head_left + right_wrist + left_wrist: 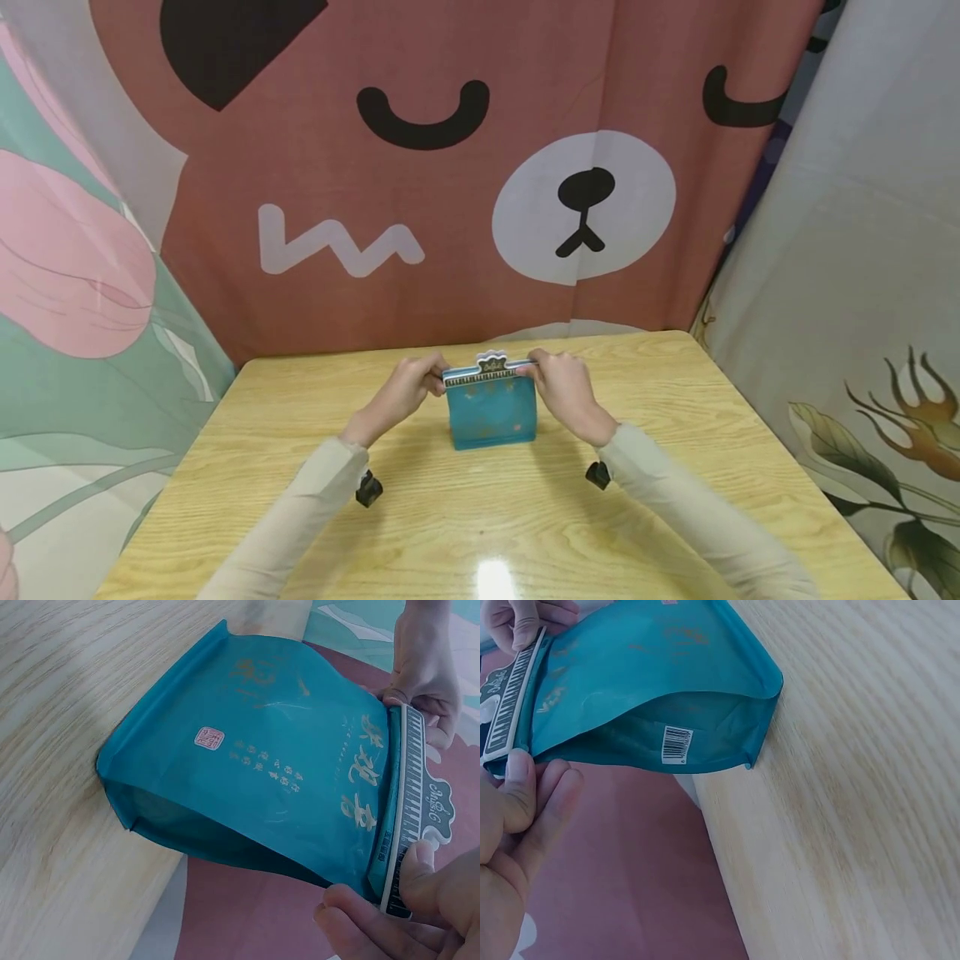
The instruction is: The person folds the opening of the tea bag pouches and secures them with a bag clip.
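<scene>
A teal pouch bag [491, 417] with gold lettering and a small red seal print stands upright on the table. Across its top runs a long sealing clip [409, 795] with a piano-key pattern and a dark "Music" plaque. My left hand [408, 385] pinches the clip and bag top at the left end, thumb on the near face in the left wrist view. At the other end my right hand [566, 390] grips the clip between thumb and fingers. A barcode label [676, 745] shows on the bag's side fold.
The wooden table [480, 517] reaches back to a curtain [450, 300] with a bear face. Patterned cloth also hangs on the left and right sides. Small black devices sit at both wrists.
</scene>
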Demonstrator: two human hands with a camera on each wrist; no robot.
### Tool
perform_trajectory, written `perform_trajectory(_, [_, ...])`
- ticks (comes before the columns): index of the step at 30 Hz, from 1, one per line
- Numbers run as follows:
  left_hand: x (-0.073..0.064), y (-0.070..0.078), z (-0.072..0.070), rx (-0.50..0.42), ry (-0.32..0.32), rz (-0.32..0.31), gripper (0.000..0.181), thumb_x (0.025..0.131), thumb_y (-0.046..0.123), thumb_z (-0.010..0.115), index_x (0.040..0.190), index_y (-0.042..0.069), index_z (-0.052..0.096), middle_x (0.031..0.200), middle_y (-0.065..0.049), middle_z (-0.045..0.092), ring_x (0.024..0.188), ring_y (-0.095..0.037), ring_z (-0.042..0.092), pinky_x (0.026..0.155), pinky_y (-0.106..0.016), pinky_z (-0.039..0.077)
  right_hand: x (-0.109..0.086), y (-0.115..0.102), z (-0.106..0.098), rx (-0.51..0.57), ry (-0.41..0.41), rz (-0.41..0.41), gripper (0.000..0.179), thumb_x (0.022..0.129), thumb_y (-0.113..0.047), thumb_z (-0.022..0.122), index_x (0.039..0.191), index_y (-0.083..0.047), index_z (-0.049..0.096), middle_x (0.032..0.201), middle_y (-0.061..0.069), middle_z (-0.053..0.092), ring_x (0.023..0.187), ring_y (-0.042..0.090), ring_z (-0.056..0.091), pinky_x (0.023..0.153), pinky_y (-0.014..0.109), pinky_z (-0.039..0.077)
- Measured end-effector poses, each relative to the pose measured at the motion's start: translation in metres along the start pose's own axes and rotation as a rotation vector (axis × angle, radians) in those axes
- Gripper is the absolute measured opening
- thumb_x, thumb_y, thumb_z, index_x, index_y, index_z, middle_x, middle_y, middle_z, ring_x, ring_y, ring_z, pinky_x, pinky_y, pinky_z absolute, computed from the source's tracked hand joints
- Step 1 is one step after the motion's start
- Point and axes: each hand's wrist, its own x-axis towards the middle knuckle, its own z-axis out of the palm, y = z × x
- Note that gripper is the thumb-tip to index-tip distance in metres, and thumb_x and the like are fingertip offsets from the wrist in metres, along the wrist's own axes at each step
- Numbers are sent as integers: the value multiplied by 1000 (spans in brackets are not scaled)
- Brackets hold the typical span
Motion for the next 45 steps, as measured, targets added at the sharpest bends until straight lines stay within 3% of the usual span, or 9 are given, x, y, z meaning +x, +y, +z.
perform_trajectory(8, [-1,1,-1,5,-5,-3,35,86,-29,46,92,2,60,82,-6,69,64,-20,67,59,-29,57,0,-4,1,-3,7,5,21,85,-21,78,86,0,74,63,9,68,41,12,50,37,29,36])
perform_trajectory(15, [-3,1,-3,19,-6,-26,35,86,-29,47,93,3,59,81,-7,69,65,-18,67,60,-23,56,0,-6,4,-29,-9,-16,5,90,-4,72,89,0,74,71,12,71,39,9,43,37,26,30])
perform_trajectory(19, [-6,4,-6,34,-28,-44,31,90,-24,50,98,5,59,81,-6,69,66,-12,66,60,-22,56,0,-5,2,8,-43,-16,20,91,-20,74,89,0,73,60,5,64,40,7,41,38,25,31])
perform_trajectory(23, [-9,7,-9,40,-65,-58,30,91,-21,55,108,3,59,87,-11,68,71,-18,69,63,-28,57,0,-2,-3,46,-108,-10,27,92,-31,71,95,-3,73,50,-7,46,39,6,33,39,24,24])
perform_trajectory(26, [-10,8,-10,47,-96,-73,33,89,-14,64,118,1,58,95,-14,68,78,-21,71,67,-29,58,-1,2,-6,53,-132,-11,28,93,-33,70,99,-5,72,50,-10,40,39,6,31,40,24,21])
perform_trajectory(29, [-9,8,-10,55,-113,-107,38,88,0,74,123,2,61,99,-9,70,83,-16,70,70,-26,57,0,5,-8,53,-151,-10,29,93,-34,69,102,-6,72,50,-10,40,39,6,32,41,24,22])
perform_trajectory(34, [-8,9,-10,54,-111,-152,32,94,18,70,123,7,65,97,1,70,85,-10,68,71,-24,56,1,10,-10,100,-204,18,31,91,-32,72,105,-5,71,52,-10,44,42,6,35,43,25,27])
perform_trajectory(45, [-9,8,-8,61,-83,-162,31,97,20,66,125,7,64,97,0,69,85,-15,68,70,-24,56,0,14,-11,159,-228,30,27,88,-25,75,102,-2,71,56,-7,52,45,6,41,46,26,35])
